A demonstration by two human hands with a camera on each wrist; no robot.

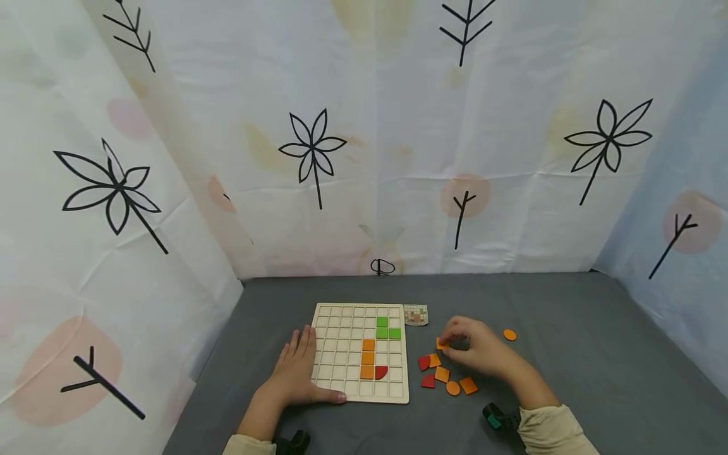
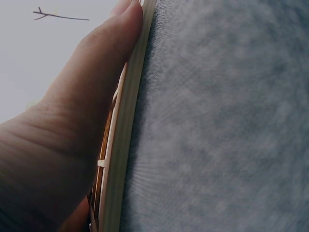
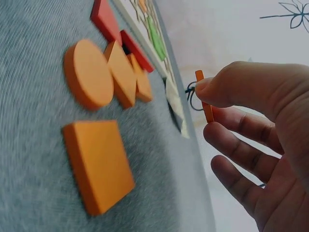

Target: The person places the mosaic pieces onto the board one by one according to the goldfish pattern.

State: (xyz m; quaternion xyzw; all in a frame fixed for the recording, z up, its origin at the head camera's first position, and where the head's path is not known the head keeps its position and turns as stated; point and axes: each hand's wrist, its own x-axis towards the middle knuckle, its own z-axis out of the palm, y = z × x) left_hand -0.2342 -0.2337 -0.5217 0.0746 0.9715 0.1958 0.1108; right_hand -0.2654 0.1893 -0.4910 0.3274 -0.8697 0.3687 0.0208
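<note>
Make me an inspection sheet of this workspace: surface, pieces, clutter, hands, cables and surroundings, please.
Surface: gray cloth, looks flat.
Job's things: gridded wooden board bearing three green squares, three orange squares and a red quarter-circle; small patterned card by its far right corner; loose red and orange pieces to the right, with one orange disc lying apart.
Clutter: nothing seen.
Hands: left hand touches the board's left and near edges, fingers straight; right hand pinches an orange piece.
Cables: nothing seen.
Surroundings: pale fabric printed with leaves and twigs, behind and at both sides.
</note>
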